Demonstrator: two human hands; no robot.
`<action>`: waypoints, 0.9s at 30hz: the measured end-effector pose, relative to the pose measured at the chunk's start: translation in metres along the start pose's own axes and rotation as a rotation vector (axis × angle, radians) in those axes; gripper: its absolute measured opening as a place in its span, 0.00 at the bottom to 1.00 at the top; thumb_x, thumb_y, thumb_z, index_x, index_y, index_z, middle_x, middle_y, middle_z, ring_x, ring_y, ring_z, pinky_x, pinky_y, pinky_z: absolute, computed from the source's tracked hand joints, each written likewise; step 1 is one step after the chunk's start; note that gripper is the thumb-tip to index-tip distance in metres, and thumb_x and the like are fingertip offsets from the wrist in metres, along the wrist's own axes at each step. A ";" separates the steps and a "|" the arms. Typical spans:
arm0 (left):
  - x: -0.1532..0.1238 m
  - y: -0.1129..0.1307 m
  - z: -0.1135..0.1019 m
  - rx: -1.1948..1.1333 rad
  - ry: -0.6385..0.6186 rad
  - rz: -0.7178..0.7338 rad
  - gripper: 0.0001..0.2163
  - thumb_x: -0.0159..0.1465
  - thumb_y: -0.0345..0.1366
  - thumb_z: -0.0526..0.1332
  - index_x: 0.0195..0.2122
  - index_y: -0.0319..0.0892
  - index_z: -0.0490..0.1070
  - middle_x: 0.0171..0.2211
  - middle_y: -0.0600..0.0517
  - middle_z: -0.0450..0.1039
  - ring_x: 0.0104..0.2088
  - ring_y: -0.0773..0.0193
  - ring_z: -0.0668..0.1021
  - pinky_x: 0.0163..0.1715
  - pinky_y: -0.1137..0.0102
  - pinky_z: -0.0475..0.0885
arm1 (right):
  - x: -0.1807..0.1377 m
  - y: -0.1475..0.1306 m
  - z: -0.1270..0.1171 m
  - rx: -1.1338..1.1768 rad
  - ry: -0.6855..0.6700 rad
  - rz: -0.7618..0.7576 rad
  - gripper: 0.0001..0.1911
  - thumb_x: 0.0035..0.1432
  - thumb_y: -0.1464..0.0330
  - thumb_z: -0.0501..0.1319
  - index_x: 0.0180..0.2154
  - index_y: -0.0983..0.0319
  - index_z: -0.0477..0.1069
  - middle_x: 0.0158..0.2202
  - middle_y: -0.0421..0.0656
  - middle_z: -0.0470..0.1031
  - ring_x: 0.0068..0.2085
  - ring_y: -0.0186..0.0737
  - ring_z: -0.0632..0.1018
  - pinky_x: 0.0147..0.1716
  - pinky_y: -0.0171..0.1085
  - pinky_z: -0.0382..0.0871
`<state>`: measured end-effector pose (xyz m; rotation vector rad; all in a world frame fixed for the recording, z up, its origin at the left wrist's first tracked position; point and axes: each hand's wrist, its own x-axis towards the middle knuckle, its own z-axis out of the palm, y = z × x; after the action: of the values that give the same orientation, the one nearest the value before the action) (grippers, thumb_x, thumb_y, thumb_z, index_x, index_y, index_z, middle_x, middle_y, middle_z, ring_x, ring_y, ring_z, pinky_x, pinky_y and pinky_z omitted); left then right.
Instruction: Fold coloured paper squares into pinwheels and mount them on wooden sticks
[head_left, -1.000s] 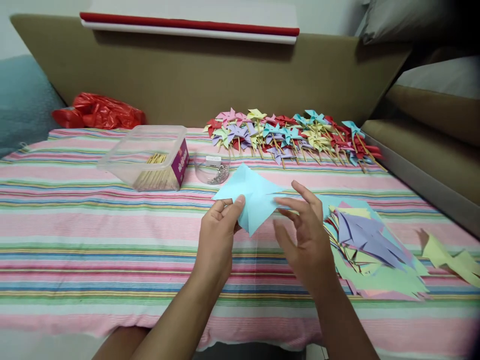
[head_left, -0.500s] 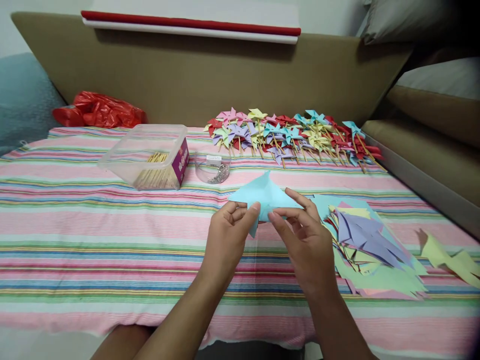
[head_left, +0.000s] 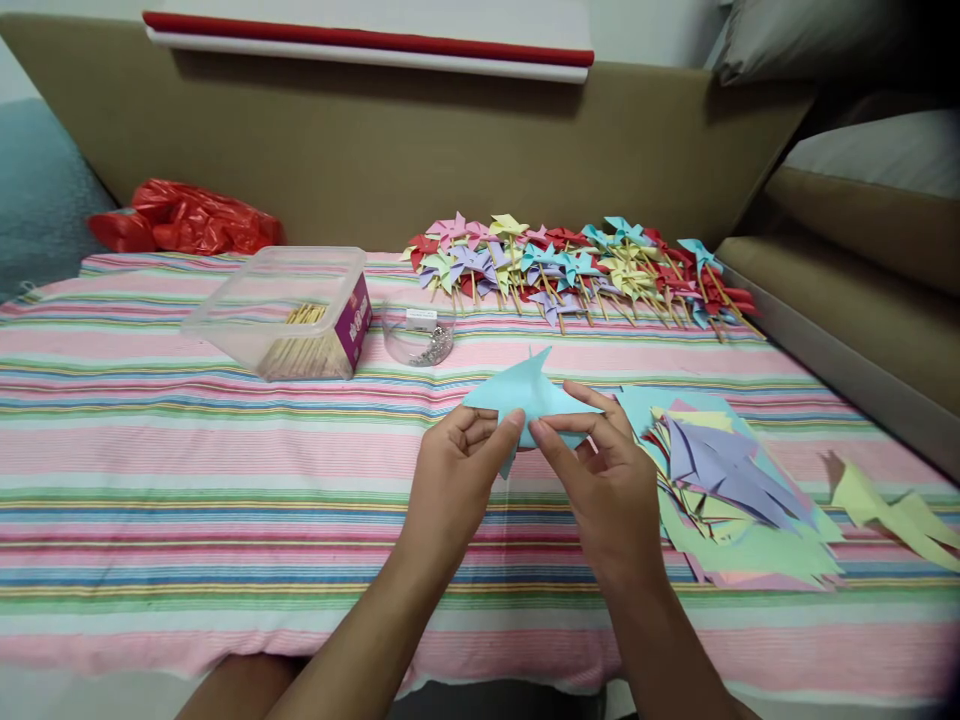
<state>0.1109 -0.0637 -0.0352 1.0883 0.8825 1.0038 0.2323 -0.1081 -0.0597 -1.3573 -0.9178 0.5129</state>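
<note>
A light blue cut paper square [head_left: 525,393] is held just above the striped cloth at the middle. My left hand [head_left: 457,480] pinches its near corner between thumb and fingers. My right hand [head_left: 607,480] pinches the same paper from the right, its fingertips meeting the left hand's. The flaps of the paper are bent up into points. Close to my right hand lies a stack of cut coloured paper squares [head_left: 731,490].
A row of finished paper pinwheels on sticks [head_left: 570,265] lies at the back. A clear plastic box of wooden sticks [head_left: 289,310] and a small clear tub of pins [head_left: 420,335] stand left of centre. A red plastic bag [head_left: 184,217] lies back left. Yellow-green paper pieces [head_left: 892,505] lie far right.
The blue paper was flat and held by my left hand alone; my right hand closed in and took hold, and the flaps are now folded toward the centre.
</note>
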 end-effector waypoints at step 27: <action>0.006 0.012 -0.018 0.286 -0.288 0.066 0.12 0.62 0.44 0.67 0.28 0.43 0.71 0.23 0.55 0.68 0.23 0.67 0.68 0.24 0.72 0.60 | 0.007 -0.014 -0.022 0.298 -0.271 0.320 0.15 0.50 0.55 0.73 0.38 0.56 0.83 0.47 0.45 0.81 0.50 0.52 0.78 0.47 0.46 0.73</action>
<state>0.0938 -0.0511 -0.0282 1.4716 0.7716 0.7629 0.2513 -0.1185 -0.0437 -1.1820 -0.8036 1.0576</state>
